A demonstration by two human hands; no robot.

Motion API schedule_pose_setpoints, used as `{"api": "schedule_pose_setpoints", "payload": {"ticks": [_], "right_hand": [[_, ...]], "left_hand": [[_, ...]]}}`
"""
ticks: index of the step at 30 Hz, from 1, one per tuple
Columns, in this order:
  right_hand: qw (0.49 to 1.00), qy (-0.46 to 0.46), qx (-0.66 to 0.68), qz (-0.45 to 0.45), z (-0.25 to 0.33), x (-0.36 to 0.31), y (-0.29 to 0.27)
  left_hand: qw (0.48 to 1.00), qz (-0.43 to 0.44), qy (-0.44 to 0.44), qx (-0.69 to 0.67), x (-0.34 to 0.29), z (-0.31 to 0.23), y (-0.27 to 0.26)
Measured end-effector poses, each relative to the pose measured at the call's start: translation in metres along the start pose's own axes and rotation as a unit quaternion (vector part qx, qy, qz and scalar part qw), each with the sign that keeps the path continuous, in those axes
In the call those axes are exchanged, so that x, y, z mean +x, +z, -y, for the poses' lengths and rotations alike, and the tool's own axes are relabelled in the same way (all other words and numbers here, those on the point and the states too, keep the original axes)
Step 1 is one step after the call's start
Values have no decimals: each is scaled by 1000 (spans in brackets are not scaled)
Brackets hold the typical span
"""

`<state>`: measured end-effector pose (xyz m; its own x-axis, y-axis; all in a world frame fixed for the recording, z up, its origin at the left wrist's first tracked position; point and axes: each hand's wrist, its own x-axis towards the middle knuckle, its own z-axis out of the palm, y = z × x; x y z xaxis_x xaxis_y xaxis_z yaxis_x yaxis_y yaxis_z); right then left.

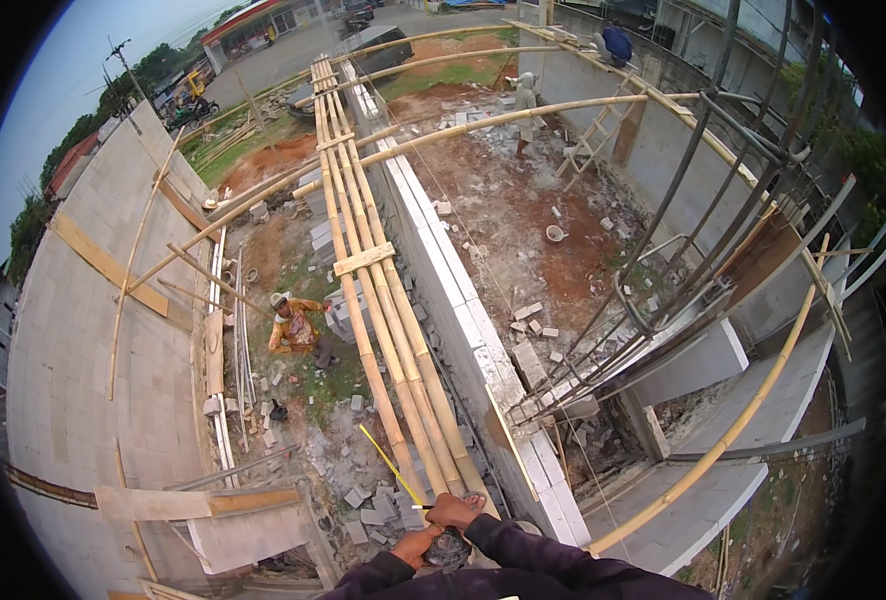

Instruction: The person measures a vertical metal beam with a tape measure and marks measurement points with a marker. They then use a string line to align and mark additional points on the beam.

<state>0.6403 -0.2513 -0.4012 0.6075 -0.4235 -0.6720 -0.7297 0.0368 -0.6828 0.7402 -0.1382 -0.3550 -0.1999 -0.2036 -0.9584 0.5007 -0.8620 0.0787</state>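
My right hand (pixel 453 511) is closed at the near end of the bamboo walkway, at the lower end of a yellow tape measure (pixel 393 465). The tape's blade sticks out up and to the left over the ground below. Just below it, my left hand (pixel 416 547) is curled, its fingertips partly hidden; what it grips, if anything, does not show. Beside both hands is a dark rounded thing (pixel 448 550) whose kind I cannot make out. Bare toes (pixel 475 501) rest on the bamboo poles (pixel 403 375) just beyond my right hand.
A block wall (pixel 443 245) with a pale top runs along the walkway's right side. Steel bars (pixel 653 250) rise at the right. Below left stands a person in orange (pixel 296 325) among grey blocks (pixel 338 318). Another person (pixel 524 110) is near a ladder (pixel 595 140); one more crouches (pixel 615 45) far right.
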Motion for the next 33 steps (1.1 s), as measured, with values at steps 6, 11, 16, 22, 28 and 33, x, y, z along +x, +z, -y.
{"api": "schedule_pose_setpoints", "payload": {"ticks": [6, 11, 16, 22, 28, 33], "right_hand": [[995, 1, 93, -24, -9, 32, 37], [991, 15, 131, -37, 0, 20, 35], [998, 23, -39, -47, 14, -39, -3], [970, 50, 177, -156, 14, -69, -12], [929, 21, 309, -201, -49, -123, 23], [889, 49, 381, -249, -99, -228, 53]], "left_hand": [[998, -44, 40, -30, 33, 29, -23], [983, -93, 90, 128, 42, 32, -32], [923, -171, 169, 300, -17, 0, -12], [884, -231, 179, 364, -79, -4, 54], [899, -212, 172, 341, -51, 21, 73], [819, -106, 252, 505, 18, 86, 96]]}}
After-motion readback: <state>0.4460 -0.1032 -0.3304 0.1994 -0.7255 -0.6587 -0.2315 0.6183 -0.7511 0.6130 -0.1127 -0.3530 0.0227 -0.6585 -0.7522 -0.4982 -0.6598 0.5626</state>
